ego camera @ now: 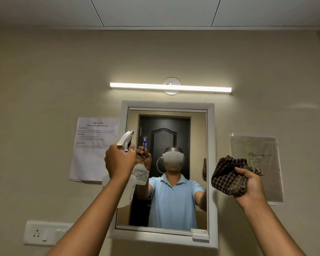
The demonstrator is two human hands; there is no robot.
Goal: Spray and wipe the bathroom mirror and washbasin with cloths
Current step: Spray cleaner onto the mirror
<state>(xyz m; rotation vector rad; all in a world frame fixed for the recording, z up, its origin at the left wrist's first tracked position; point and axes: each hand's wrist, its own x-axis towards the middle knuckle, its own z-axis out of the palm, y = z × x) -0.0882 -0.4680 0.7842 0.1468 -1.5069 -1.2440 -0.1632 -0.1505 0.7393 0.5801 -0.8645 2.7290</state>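
Observation:
A white-framed mirror (177,126) hangs on the beige wall straight ahead. My left hand (119,160) grips the neck of a white spray bottle (126,141) with a purple nozzle, raised and aimed at the mirror's upper left part. A faint mist shows at the nozzle's reflection. My right hand (251,183) holds a bunched brown checked cloth (227,174) just right of the mirror's frame. The glass reflects a person in a blue shirt and a dark door. The washbasin is out of view.
A lit tube light (170,87) runs above the mirror. A printed sheet (92,145) is taped left of it, another paper (257,163) on the right. A switch and socket plate (44,233) sits low on the left wall.

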